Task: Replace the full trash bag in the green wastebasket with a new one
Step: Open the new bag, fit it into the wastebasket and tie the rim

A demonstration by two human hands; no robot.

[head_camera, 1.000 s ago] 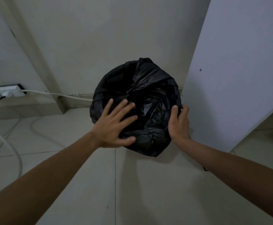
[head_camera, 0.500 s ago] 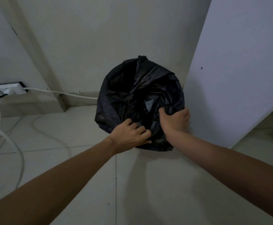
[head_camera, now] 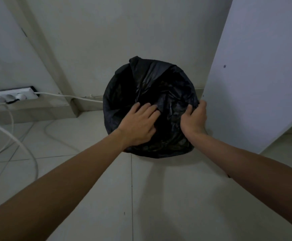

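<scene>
A black trash bag (head_camera: 148, 87) covers the round wastebasket on the floor, in the corner; the green of the basket is hidden under the plastic. My left hand (head_camera: 138, 126) lies on the bag's near side with its fingers stretched out, reaching into the folds. My right hand (head_camera: 194, 119) grips the bag's plastic at the right rim, thumb inside and fingers curled round the edge.
A white panel (head_camera: 256, 75) stands close on the right of the basket. A white power strip (head_camera: 14, 96) sits at the wall on the left, with white cables (head_camera: 27, 150) trailing over the tiled floor (head_camera: 141, 197).
My left hand opened from a curled grasp and moved up onto the bag's top. My right hand shifted along the right rim, still gripping the plastic.
</scene>
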